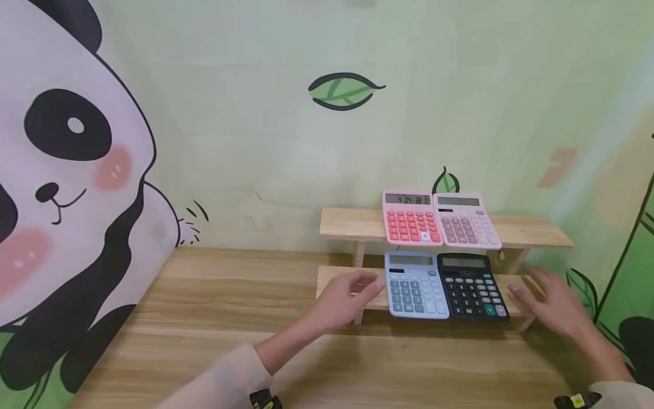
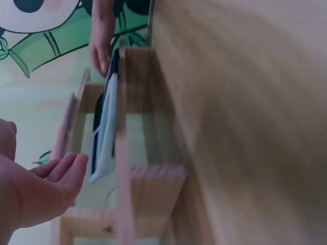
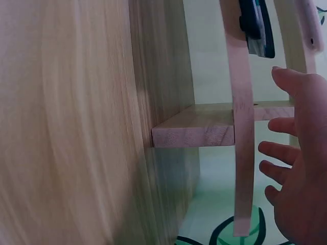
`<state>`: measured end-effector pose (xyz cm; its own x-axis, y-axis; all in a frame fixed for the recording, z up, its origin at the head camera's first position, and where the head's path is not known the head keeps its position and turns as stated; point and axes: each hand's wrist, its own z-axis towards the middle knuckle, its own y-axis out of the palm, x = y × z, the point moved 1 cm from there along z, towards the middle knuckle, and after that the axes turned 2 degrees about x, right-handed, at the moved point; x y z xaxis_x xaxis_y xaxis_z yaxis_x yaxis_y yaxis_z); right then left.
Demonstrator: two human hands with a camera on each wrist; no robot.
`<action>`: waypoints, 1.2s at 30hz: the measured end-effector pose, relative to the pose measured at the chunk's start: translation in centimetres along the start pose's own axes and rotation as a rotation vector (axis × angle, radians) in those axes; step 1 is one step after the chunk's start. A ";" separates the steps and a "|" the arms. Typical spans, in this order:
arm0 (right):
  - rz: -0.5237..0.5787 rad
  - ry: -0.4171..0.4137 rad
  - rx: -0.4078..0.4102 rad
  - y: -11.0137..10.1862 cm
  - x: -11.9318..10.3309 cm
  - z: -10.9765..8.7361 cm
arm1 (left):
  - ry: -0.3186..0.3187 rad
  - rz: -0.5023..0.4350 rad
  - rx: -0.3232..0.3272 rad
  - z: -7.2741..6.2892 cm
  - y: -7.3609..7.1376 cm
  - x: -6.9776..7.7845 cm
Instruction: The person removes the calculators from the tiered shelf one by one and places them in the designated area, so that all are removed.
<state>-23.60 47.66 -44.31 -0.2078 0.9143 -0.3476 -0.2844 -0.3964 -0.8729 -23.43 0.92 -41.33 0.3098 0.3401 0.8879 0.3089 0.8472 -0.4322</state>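
Note:
A light blue calculator (image 1: 416, 284) and a black calculator (image 1: 472, 284) lie side by side on the lower wooden shelf (image 1: 332, 281). My left hand (image 1: 344, 298) is just left of the blue one, thumb and fingertips close to its edge, holding nothing. On the other side, my right hand (image 1: 554, 301) hovers over the shelf's right end, fingers spread and slightly bent, a small gap from the black calculator. In the right wrist view its fingers (image 3: 283, 171) are apart and grip nothing. On the upper shelf (image 1: 352, 221) lie a pink calculator (image 1: 411, 220) and a pale pink-white calculator (image 1: 466, 221).
The two-tier wooden rack stands on a wood-grain table (image 1: 230, 295) against a green backdrop (image 1: 245, 113) with printed leaves. A large printed panda (image 1: 76, 216) fills the left side. Wooden supports (image 2: 156, 178) hold the lower shelf above the table.

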 end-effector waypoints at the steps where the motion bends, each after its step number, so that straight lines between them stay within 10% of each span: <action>1: 0.003 0.007 -0.005 0.2 0.1 0.1 | -0.013 -0.013 -0.009 -0.2 0.5 -0.2; 16: -0.003 0.100 -0.041 2.3 1.2 -0.3 | -0.203 -0.473 -0.004 -2.6 7.6 -2.8; 26: -0.069 0.030 0.036 3.3 0.6 0.4 | -0.291 -0.826 0.045 -1.7 9.0 -3.7; 36: -0.085 0.059 0.023 2.9 0.8 0.7 | -0.323 -0.875 0.092 -0.5 9.5 -4.3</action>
<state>-25.27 47.17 -46.87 -0.1269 0.9477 -0.2929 -0.3203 -0.3187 -0.8921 -21.37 7.29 -49.34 -0.2685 -0.3482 0.8982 0.2378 0.8796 0.4121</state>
